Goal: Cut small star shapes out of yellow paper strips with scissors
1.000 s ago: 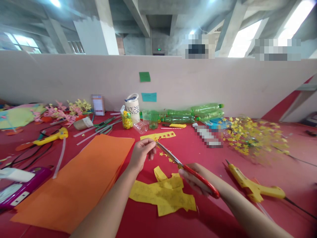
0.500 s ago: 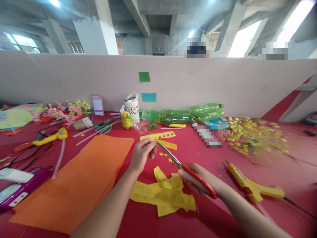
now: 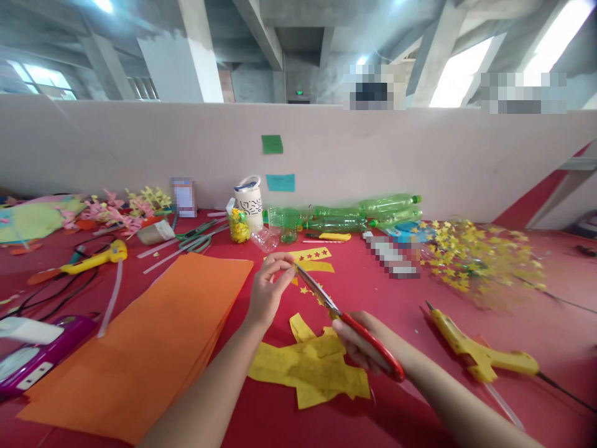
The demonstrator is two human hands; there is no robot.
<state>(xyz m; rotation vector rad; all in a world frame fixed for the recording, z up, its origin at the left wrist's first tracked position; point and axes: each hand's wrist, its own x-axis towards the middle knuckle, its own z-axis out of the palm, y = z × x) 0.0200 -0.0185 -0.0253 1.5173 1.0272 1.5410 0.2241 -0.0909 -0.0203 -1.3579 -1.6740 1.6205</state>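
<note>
My right hand (image 3: pixel 361 339) grips red-handled scissors (image 3: pixel 373 342); their blades look almost closed and point up and left. At the blade tips is my left hand (image 3: pixel 270 280), thumb and forefinger pinched together. What it pinches is too small to make out. Just below those fingers a yellow scrap (image 3: pixel 295 282) shows. Small yellow stars (image 3: pixel 305 290) lie on the red table behind the blades. Farther back is a yellow strip with star-shaped holes (image 3: pixel 317 254), with a plain yellow strip (image 3: pixel 319 267) in front. Crumpled yellow pieces (image 3: pixel 312 367) lie below my hands.
Orange sheets (image 3: pixel 153 336) cover the left side, near a purple power strip (image 3: pixel 60 342). A yellow glue gun (image 3: pixel 476 348) lies at right, below a bunch of yellow stars (image 3: pixel 471 255). Green bottles (image 3: pixel 336 223) and a white cup (image 3: pixel 249 208) stand along the partition.
The fingers of my left hand have shifted and now pinch more tightly together. A yellow scrap shows below them. My right hand and the scissors have moved slightly left and down.
</note>
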